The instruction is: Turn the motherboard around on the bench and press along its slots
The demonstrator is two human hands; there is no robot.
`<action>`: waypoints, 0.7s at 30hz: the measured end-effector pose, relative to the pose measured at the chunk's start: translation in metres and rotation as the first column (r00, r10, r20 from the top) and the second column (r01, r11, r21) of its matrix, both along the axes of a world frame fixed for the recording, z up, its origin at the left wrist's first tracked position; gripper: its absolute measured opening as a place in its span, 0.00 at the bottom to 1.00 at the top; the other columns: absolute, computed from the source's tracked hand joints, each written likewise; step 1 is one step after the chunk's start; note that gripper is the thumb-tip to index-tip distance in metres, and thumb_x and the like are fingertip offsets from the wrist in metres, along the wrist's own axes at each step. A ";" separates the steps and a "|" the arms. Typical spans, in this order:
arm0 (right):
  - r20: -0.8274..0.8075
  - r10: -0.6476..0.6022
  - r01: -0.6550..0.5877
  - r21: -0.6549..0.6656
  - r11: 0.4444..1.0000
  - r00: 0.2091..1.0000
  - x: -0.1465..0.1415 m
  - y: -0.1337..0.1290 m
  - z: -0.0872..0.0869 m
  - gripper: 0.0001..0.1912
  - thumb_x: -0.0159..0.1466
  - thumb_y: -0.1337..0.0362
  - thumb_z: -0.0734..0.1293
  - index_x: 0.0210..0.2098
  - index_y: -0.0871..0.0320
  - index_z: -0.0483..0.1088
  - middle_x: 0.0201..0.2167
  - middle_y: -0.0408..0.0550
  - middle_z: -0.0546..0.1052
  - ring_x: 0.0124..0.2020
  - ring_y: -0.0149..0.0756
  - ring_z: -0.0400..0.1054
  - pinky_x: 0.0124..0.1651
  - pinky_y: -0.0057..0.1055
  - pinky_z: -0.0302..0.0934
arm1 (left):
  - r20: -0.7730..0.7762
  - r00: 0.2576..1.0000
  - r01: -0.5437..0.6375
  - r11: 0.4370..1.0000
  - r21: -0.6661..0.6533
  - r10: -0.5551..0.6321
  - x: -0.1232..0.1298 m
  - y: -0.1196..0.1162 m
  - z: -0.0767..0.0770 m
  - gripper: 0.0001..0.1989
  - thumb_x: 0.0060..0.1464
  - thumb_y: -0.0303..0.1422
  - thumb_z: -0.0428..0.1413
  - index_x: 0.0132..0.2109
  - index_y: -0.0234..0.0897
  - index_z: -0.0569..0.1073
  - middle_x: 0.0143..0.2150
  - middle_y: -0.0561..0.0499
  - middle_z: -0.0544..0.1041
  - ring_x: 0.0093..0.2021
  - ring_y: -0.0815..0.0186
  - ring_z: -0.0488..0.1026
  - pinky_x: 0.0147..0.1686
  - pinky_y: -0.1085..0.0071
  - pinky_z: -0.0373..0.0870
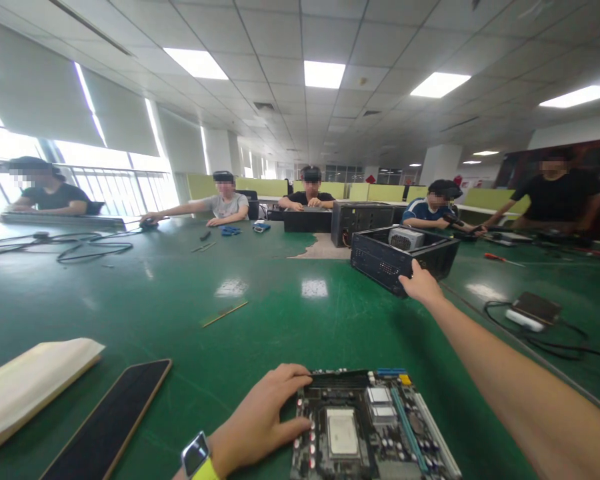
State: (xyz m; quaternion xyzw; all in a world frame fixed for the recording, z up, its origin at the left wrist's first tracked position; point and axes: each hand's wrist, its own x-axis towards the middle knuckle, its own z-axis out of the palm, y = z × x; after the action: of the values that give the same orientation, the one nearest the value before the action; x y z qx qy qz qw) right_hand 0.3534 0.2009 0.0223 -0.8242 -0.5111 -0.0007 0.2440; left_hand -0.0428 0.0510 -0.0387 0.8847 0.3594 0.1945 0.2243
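Observation:
A motherboard [375,427] lies on the green table in front of me, with a pale square processor [342,432] at its middle-left. My left hand [265,417], wearing a watch [196,456] with a yellow band, holds the board's left edge, thumb on the side and fingers at the upper corner. My right hand [423,283] reaches far forward and grips the near wall of an open black computer case [380,263]. Inside that case sits a grey power supply [406,238]. The undersides of my fingers are hidden at both places.
A dark phone-like slab [113,417] and a cream-coloured block [35,387] lie at left. Beyond the board is a thin yellow stick [225,314]. Another black case [360,221] stands behind mine. A black adapter [534,312] with cables and a screwdriver [503,259] are at right. Several people sit around the table.

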 end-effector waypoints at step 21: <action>0.037 0.010 -0.009 -0.028 1.000 0.999 0.030 0.015 -0.002 0.36 0.62 0.53 0.59 0.65 0.59 0.47 0.51 0.64 0.68 0.50 0.53 0.67 0.47 0.43 0.60 | 0.003 1.000 0.006 1.000 0.000 -0.006 0.000 -0.002 0.004 0.23 0.54 0.39 0.59 0.56 0.41 0.68 0.57 0.46 0.68 0.56 0.57 0.65 0.58 0.60 0.61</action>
State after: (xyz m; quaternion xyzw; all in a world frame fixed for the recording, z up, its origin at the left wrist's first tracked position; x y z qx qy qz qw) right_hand 0.3833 0.2160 0.0203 -0.8248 -0.5195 -0.0076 0.2229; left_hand -0.0425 0.0485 -0.0352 0.8854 0.3566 0.1951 0.2254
